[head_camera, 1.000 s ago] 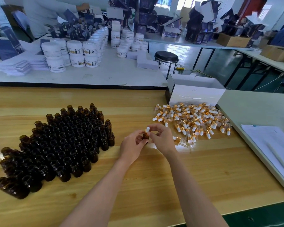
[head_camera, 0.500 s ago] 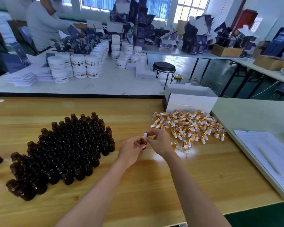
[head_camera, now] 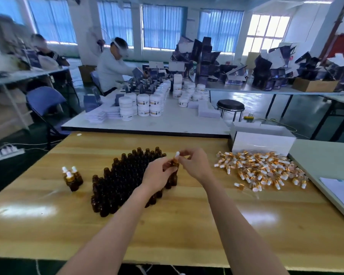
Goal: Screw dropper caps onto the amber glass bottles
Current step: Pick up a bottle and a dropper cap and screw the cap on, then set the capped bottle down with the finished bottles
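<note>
**Here, one bottle held between two hands**

Above the middle of the wooden tabletop point(head_camera: 187, 225), both bare hands meet at a single amber bottle point(head_camera: 174, 164). The left hand point(head_camera: 157, 173) has its fingers curled round the bottle's body and holds it upright, lifted clear of the wood. The right hand point(head_camera: 195, 165) pinches the dropper cap point(head_camera: 177, 155) at the bottle's neck with its fingertips; the white rubber bulb sticks up just above them. How far the cap is threaded on cannot be made out.

Beneath and just left of the hands stands a dense block of uncapped amber bottles point(head_camera: 125, 175), packed side by side, and the left forearm crosses over its near right corner. Further left, apart from the block, three capped bottles point(head_camera: 72, 178) stand upright in a tight group, white bulbs on top. To the right of the hands lies a spread heap of loose dropper caps point(head_camera: 262, 169), gold collars and white bulbs lying every way, and a few strays lie at its near edge. A white cardboard box point(head_camera: 262, 143) sits right behind the heap at the tabletop's far edge.

On the white table beyond, stacked white jars point(head_camera: 145, 105) stand in rows, and a person in a white top point(head_camera: 111, 69) bends over dark cartons.
</note>
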